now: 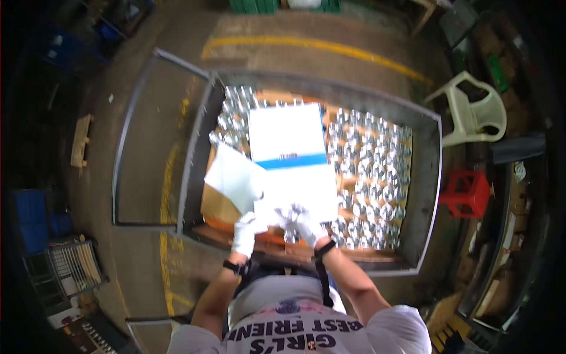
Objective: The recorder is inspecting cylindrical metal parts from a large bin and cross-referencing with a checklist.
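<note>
My left hand (pixel 244 231), in a white glove, is at the near side of the large metal bin, its fingers bent in beside the lower corner of a loose white sheet (pixel 233 171). Glare hides what those fingers hold, if anything. My right hand (pixel 308 227), also gloved, reaches over the near end of a bright white surface (pixel 303 192). Its fingers are blurred around a grey, shiny patch, so their grip is unclear. Beyond lies a white flat panel (pixel 286 133) with a blue band (pixel 292 160). Rows of shiny metal parts (pixel 371 171) stand on brown cardboard.
The grey bin wall (pixel 427 189) surrounds the parts. A metal frame (pixel 121 159) juts out at its left. To the right are a pale plastic chair (pixel 474 112) and a red stool (pixel 466 193). A wheeled rack (pixel 73 268) stands at lower left.
</note>
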{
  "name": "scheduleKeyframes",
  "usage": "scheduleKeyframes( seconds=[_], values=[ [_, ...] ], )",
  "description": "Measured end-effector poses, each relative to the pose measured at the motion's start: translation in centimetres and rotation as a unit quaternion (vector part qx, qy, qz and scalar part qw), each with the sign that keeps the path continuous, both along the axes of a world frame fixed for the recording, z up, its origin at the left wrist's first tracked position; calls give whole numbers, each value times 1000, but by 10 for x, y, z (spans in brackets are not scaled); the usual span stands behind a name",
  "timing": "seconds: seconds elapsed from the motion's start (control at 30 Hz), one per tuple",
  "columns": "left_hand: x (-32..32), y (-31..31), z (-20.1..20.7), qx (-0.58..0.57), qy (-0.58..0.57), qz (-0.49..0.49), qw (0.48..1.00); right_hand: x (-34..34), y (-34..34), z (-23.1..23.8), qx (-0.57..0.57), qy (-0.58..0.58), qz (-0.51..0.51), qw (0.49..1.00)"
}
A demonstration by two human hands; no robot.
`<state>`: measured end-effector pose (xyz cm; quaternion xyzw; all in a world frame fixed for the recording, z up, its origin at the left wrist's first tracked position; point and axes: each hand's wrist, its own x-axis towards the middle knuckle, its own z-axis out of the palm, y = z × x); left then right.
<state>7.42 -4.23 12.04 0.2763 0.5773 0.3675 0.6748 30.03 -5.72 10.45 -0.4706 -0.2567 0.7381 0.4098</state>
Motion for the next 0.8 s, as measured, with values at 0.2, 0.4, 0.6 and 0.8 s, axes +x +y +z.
scheduleKeyframes(
  seconds=[0.2,0.4,0.6,0.8],
  values=[
    [3,17,19,-11,-47,-14,999,4,11,43,-75,27,-123,989],
    [3,31,30,9,-60,-59,996,6,8,59,-44,37,-139,989],
    [4,37,43,13,-59,-89,994,1,-3,56,23,-58,-185,981],
    [-3,32,30,22,-54,-139,989,-7,-13,71,44,-64,-210,975]
  ],
)
